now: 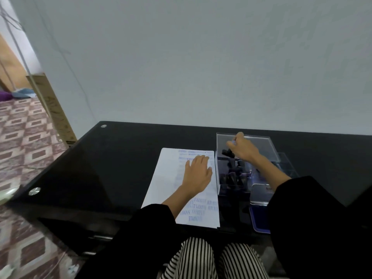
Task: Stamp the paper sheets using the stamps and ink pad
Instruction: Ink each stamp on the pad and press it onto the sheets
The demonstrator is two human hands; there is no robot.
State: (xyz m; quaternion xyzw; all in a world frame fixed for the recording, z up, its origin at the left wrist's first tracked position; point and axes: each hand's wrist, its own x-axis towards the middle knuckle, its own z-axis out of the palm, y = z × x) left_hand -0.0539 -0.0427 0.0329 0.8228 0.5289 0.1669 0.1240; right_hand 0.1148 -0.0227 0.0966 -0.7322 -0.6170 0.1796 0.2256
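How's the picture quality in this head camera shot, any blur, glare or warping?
Head view: wide-angle warping bows the edges of the black table; its glossy top carries a pale sheen on the left; the right hand over the clear box is motion-smeared, so its grip is unreadable; the left hand on the paper sheet is sharper; the stamped print is soft, barely legible.

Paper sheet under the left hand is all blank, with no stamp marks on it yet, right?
Not blank. The paper sheet under the left hand already has blue stamp marks on it, near its far end and its near end. The head view shows it.
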